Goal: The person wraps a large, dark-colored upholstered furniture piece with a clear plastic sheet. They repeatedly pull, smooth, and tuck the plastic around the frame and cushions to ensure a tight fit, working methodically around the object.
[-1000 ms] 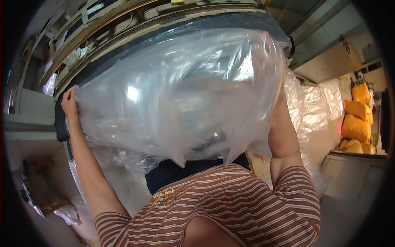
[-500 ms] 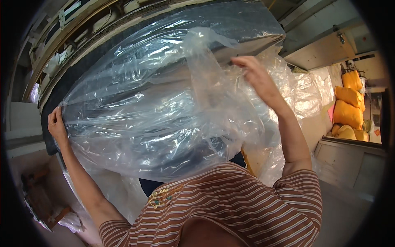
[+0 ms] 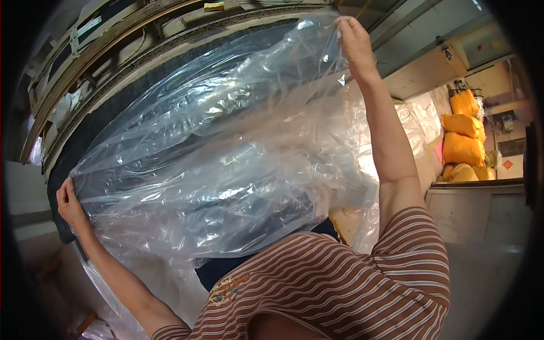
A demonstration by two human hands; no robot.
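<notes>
A large, wrinkled sheet of clear plastic film (image 3: pixel 226 164) stretches between my hands and droops toward my body. At the far left, my left hand (image 3: pixel 72 205) pinches one edge of it. My right hand (image 3: pixel 356 45) is raised at the far right, closed on the film's upper corner. From both grips, folds fan out across the middle. Beneath the film shows a dark-covered work surface (image 3: pixel 63 187); whether the sheet is one layer or a bag, I cannot tell.
A wooden and metal frame (image 3: pixel 85 68) runs along the far edge of the work surface. More clear film (image 3: pixel 422 122) lies to the right. Beyond it, several orange bundles (image 3: pixel 463 148) are stacked in an opening above a pale cabinet (image 3: pixel 476 215).
My right hand has moved up and away from me, and now grips the film's far corner, pulling it taut. My left hand keeps its hold, shifted slightly down and left.
</notes>
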